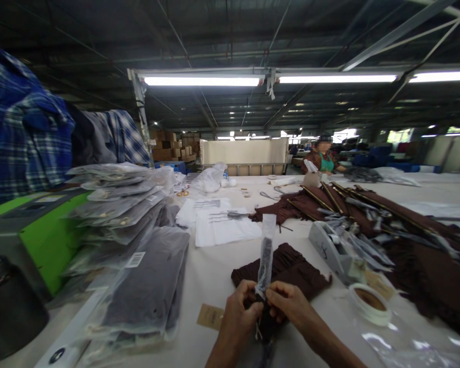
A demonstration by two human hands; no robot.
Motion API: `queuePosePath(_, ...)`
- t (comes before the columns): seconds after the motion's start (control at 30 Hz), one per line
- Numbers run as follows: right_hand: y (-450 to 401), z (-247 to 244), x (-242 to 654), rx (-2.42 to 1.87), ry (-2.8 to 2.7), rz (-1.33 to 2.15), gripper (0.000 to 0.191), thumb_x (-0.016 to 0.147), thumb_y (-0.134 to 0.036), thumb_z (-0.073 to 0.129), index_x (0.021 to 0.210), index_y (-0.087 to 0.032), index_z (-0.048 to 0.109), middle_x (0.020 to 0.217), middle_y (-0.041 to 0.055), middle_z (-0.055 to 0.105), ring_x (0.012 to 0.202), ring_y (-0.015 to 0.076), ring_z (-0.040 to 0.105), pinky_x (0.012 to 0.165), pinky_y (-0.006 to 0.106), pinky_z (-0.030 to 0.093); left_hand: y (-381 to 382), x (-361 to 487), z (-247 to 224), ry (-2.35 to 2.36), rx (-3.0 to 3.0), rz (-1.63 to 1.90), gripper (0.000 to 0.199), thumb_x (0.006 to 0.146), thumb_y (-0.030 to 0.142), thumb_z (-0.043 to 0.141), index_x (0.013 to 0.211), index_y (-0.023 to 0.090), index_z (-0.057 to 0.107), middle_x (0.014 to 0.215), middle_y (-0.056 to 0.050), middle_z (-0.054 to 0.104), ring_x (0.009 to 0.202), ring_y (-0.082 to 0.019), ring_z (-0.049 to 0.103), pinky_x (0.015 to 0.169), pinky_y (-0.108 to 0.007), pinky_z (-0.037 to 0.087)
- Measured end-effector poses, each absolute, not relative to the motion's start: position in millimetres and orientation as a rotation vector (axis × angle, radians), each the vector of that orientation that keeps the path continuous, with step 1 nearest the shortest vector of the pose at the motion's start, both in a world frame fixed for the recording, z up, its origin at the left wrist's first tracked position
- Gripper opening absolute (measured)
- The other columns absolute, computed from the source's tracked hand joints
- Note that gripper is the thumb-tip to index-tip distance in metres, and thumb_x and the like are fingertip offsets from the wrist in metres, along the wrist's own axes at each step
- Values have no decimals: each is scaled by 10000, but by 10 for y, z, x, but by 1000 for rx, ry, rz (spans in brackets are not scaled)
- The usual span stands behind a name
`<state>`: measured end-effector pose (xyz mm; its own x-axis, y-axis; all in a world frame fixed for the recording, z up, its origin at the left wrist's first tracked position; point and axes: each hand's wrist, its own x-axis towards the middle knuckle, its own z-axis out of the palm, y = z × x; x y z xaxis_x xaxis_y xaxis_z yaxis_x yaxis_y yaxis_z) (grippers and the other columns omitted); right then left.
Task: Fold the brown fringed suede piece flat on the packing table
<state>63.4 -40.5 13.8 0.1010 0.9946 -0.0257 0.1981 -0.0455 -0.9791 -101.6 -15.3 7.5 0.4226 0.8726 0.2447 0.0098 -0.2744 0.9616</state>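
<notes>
My left hand (239,309) and my right hand (285,301) meet at the lower end of a narrow clear plastic sleeve (267,245), which stands upright with something dark inside. Fingers of both hands pinch the sleeve's bottom; exactly what lies between the fingertips is partly hidden. Beneath and behind them a folded dark brown garment (299,271) lies on the white table. A thin light string hangs below my fingers. Just left of my left hand is a brown card tag (210,316).
Bagged grey garments (145,286) are piled at left, beside a green and grey machine (49,235) and a dark canister (11,306). On the right are a tape roll (370,304), a grey box (329,250) and brown garments (417,220). White sheets (230,230) lie ahead; a person (324,158) is beyond.
</notes>
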Motion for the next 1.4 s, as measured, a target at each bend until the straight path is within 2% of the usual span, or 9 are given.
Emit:
queuePosePath(0.1, -474, 160, 615, -1458, -1235, 936, 368, 701, -550, 642, 788, -193, 655, 603, 2, 618, 556, 174, 590, 484, 266, 445, -175, -993, 73, 892, 1682, 1057, 199, 701, 160, 564, 892, 190, 611, 747, 9, 655, 703, -174, 615, 657, -261, 443)
queuePosePath(0.2, -575, 177, 587, -1438, -1311, 691, 245, 738, -460, 654, 753, -216, 668, 712, 25, 662, 702, 202, 629, 646, 294, 495, -212, -967, 88, 1006, 1746, 1081, 176, 734, 152, 546, 894, 205, 598, 751, 12, 664, 711, -177, 631, 667, -262, 445)
queuePosePath(0.3, -630, 173, 536, -1413, -1516, 418, 123, 780, -334, 647, 823, -238, 711, 854, 41, 713, 818, 216, 655, 773, 303, 494, -259, -952, 101, 1034, 1774, 1030, 146, 793, 170, 531, 917, 221, 588, 833, -1, 703, 786, -185, 660, 716, -270, 455)
queuePosePath(0.4, -602, 160, 492, -1462, -1619, 271, 114, 821, -244, 589, 817, -239, 703, 841, 32, 714, 788, 201, 659, 751, 294, 485, -287, -941, 88, 1099, 1854, 1011, 136, 819, 168, 514, 914, 232, 589, 872, -6, 706, 837, -192, 657, 752, -283, 441)
queuePosePath(0.57, -544, 128, 524, -1542, -1678, 54, 124, 826, -180, 514, 728, -216, 582, 724, 14, 623, 670, 173, 602, 660, 285, 442, -284, -926, 62, 1144, 1898, 1012, 145, 822, 157, 498, 909, 230, 587, 884, -13, 698, 849, -200, 647, 759, -298, 426)
queuePosePath(0.8, -683, -25, 587, -1387, -1771, -11, 109, 840, -151, 472, 774, -223, 521, 729, 9, 581, 656, 151, 575, 623, 253, 442, -266, -920, 97, 1129, 1735, 1053, 58, 758, 176, 550, 800, 215, 561, 768, 0, 674, 751, -188, 642, 698, -282, 443)
queuePosePath(1.0, -610, 99, 555, -1421, -1739, 24, 116, 843, -146, 470, 773, -221, 524, 758, 15, 590, 704, 158, 583, 670, 260, 439, -254, -930, 110, 1063, 1672, 1065, 314, 732, 182, 570, 1045, 189, 597, 747, 15, 643, 719, -181, 625, 681, -279, 453)
queuePosePath(1.17, -589, 162, 521, -1404, -1862, 60, 141, 821, -122, 473, 753, -222, 546, 762, -1, 597, 680, 139, 580, 644, 246, 418, -225, -949, 80, 1081, 1656, 1101, 382, 735, 213, 579, 1117, 195, 591, 723, 29, 624, 697, -181, 615, 665, -277, 451)
queuePosePath(1.4, -709, 74, 511, -1398, -1976, 230, 164, 842, -155, 469, 750, -222, 588, 765, -2, 617, 703, 140, 594, 654, 246, 424, -249, -1004, 131, 939, 1571, 1097, 185, 744, 274, 591, 906, 205, 644, 865, -23, 719, 825, -213, 657, 758, -307, 481)
